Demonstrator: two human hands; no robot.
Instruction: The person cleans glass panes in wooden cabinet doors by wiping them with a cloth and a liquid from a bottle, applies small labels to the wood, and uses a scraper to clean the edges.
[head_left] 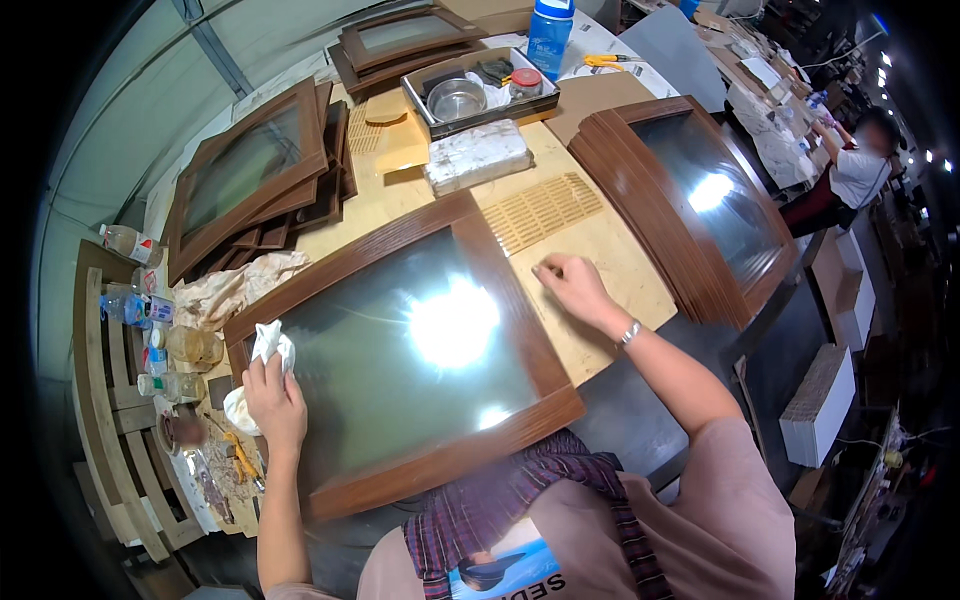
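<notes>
A brown wood-framed glass panel lies flat in front of me, with a bright lamp reflected in its glass. My left hand is closed on a white cloth at the panel's left frame rail; part of the cloth hangs below the fingers. Just beyond the panel's right rail, my right hand is raised over the tabletop. Its fingers are curled, thumb and forefinger close together, and anything between them is too small to make out. A strip of yellow slotted pads lies near that hand.
Framed panels are stacked at left and right. A cardboard tray with a metal bowl, a white wrapped block and a blue bottle stand at the back. Bottles line the left edge. Another person works far right.
</notes>
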